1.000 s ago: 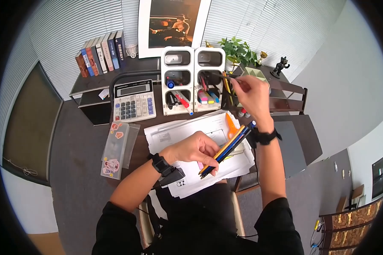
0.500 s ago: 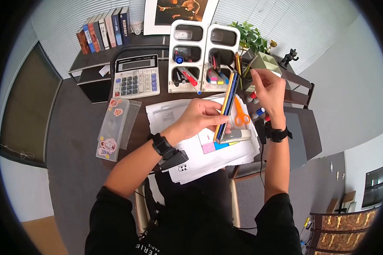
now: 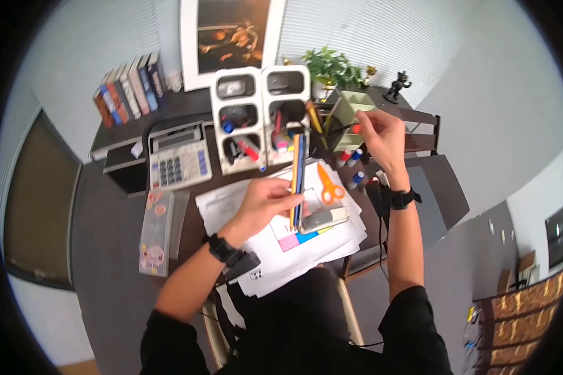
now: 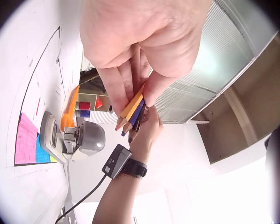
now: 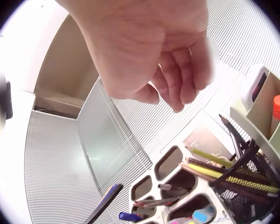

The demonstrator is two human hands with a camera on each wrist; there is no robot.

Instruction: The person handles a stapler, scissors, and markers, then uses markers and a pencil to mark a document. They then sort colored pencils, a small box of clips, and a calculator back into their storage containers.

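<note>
My left hand (image 3: 256, 209) pinches a small bundle of pencils (image 3: 297, 178), yellow, blue and dark, above the papers. Their sharpened tips (image 4: 123, 123) show below the fingers in the left wrist view. My right hand (image 3: 385, 144) hovers at the right, its fingers loosely bent with nothing between them. Below it in the right wrist view is a black mesh pen cup (image 5: 245, 203), from which several pencils (image 5: 214, 172) lean out. A white compartment organizer (image 3: 261, 134) with markers and highlighters stands left of the cup.
Papers (image 3: 331, 247) on the desk bear orange scissors (image 3: 330, 187), a grey stapler (image 3: 325, 219) and sticky notes (image 3: 288, 242). Capped markers (image 3: 355, 180) stand at right, beside a green organizer (image 3: 338, 115). A calculator (image 3: 180, 165) and a stickered pencil case (image 3: 154, 231) are at left.
The dark pencil seen at my right fingers a second ago is no longer there. My left hand has turned the bundle more upright. The head view has shifted.
</note>
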